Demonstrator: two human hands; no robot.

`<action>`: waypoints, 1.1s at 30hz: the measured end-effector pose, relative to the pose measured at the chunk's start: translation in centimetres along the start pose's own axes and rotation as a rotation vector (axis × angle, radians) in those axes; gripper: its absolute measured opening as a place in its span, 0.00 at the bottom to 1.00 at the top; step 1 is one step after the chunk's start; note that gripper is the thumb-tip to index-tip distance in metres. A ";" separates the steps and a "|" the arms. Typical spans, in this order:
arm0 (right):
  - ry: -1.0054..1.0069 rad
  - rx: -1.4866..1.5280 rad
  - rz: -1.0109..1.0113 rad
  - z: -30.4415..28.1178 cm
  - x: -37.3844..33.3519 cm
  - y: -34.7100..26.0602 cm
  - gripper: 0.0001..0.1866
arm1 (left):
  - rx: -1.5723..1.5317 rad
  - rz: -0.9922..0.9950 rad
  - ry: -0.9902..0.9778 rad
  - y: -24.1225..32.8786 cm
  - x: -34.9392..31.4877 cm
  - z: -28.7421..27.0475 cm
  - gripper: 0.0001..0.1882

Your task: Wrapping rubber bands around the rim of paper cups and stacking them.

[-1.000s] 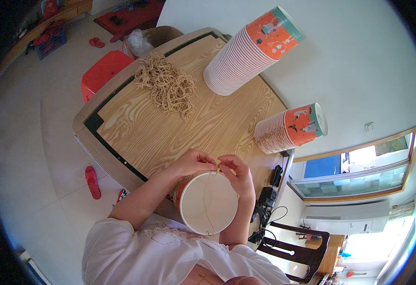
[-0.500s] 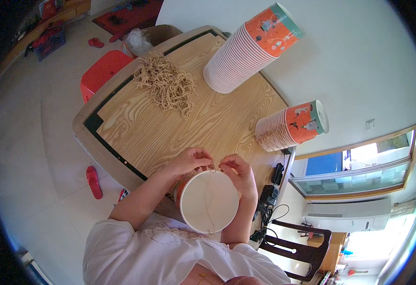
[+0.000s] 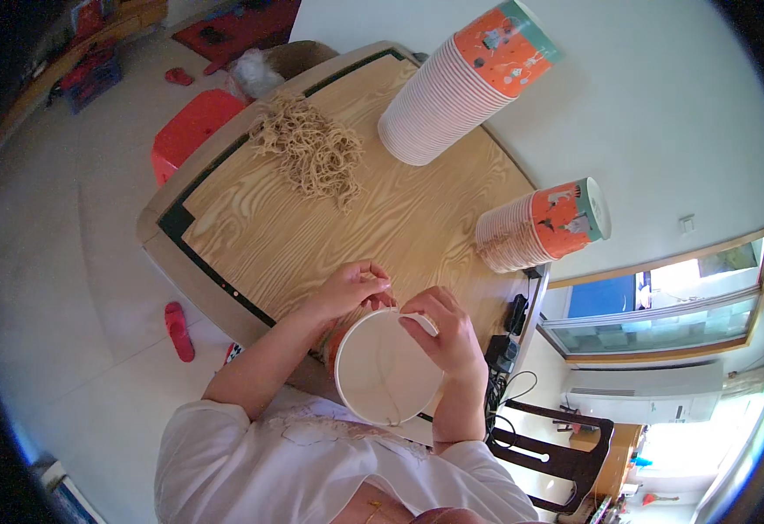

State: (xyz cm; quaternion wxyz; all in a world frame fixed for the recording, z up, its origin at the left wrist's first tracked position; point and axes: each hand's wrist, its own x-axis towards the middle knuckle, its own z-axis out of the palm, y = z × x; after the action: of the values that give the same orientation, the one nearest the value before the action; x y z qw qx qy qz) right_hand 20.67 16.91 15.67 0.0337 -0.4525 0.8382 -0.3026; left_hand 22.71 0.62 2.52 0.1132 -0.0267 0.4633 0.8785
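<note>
A white-lined paper bucket with an orange outside is held close to my chest, its opening facing up. A thin piece of twine runs across the opening from the far rim to the near rim. At the far rim my left hand has its fingers curled together in a pinch, seemingly on the twine's end, which is too small to see clearly. My right hand grips the right far side of the rim, thumb over the inside and fingers outside. Its fingertips are partly hidden.
A heap of loose twine pieces lies on the wooden table. A tall stack of paper buckets stands at the back, and a shorter stack with twine along its side stands right. Black adapters and cables sit by the right edge.
My right hand has moved from pinching at the twine to gripping the bucket's rim, thumb over the opening. My left hand has shifted slightly up and away from the rim.
</note>
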 end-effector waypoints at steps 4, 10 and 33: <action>-0.046 -0.104 0.063 0.6 0.1 -1.2 0.09 | 0.002 0.023 0.062 1.2 -0.9 0.7 0.06; -0.018 -0.406 0.035 1.5 0.3 -1.7 0.13 | 0.042 0.052 0.112 2.0 -1.5 1.2 0.06; -0.137 0.492 0.370 1.6 0.9 4.3 0.06 | 0.208 0.149 0.089 2.1 -1.7 1.6 0.04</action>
State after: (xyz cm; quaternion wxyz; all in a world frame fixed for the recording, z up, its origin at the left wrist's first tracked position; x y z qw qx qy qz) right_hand 17.52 17.20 12.25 0.2530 -0.2897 0.8037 -0.4541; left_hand 23.96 0.47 5.42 0.0291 -0.0194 0.5572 0.8297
